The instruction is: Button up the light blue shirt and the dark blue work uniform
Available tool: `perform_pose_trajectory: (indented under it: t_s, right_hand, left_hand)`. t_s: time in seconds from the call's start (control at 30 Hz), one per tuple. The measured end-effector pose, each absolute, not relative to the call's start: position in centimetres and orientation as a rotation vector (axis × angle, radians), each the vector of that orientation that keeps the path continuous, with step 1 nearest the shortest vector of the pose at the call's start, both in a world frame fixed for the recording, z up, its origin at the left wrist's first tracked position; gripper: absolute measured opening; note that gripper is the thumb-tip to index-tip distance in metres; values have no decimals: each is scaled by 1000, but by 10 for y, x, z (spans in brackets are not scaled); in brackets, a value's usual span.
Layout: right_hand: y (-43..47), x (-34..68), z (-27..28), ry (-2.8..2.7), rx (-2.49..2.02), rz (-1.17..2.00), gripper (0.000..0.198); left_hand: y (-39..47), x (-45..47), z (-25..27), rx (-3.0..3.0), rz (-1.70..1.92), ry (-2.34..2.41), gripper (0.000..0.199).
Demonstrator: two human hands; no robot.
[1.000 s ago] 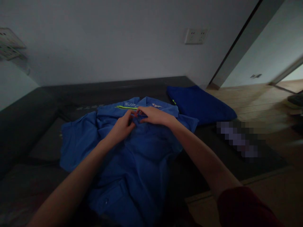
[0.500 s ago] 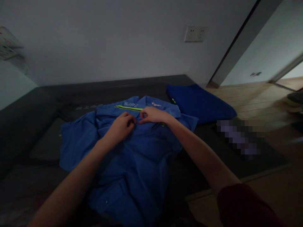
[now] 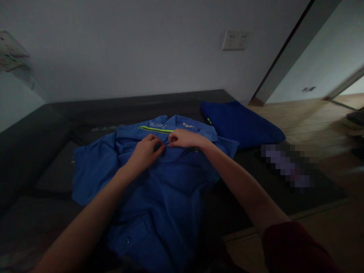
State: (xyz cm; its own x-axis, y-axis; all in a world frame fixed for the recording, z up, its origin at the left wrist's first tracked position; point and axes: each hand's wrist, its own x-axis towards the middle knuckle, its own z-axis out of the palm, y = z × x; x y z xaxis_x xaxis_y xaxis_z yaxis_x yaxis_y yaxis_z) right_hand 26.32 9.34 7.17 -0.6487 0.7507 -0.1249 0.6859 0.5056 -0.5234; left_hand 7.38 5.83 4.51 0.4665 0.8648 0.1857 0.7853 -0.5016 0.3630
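Note:
A blue work jacket (image 3: 176, 197) lies spread and wrinkled before me, with white letters and a yellow-green stripe (image 3: 156, 129) across its chest. My left hand (image 3: 148, 149) pinches the cloth at the middle of the front, just below the stripe. Close beside it, my right hand (image 3: 184, 138) has its fingers curled and pressed together on the same part of the jacket. The fingertips of both hands nearly meet there. What lies between them, a button or the cloth edge, is too small and dark to tell.
The jacket rests on a dark grey sofa (image 3: 57, 170) against the wall. A folded dark blue cloth item (image 3: 241, 123) lies to the right, with a blurred-out object (image 3: 286, 167) in front of it. A wall socket (image 3: 236, 40) is above; wooden floor (image 3: 301, 117) shows at right.
The right hand's fingers have drawn closer together at the jacket front. The left hand has barely shifted; the jacket lies as before.

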Motion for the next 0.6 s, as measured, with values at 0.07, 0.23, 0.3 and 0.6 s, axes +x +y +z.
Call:
perform_pose_trajectory:
  t_s: [0.07, 0.23, 0.3, 0.6]
  right_hand:
    - [93, 263, 73, -2582, -1200, 846, 10]
    - [91, 261, 75, -2480, -1173, 855, 6]
    - [91, 260, 75, -2446, -1182, 851, 5]
    - [87, 258, 81, -2501, -1221, 823, 9]
  left_hand:
    - [58, 74, 47, 2513, 554, 1442, 26]
    - [58, 74, 52, 2567, 679, 1495, 23]
    - [58, 74, 54, 2579, 711, 1515, 21]
    - [49, 80, 59, 2575, 613, 1620, 22]
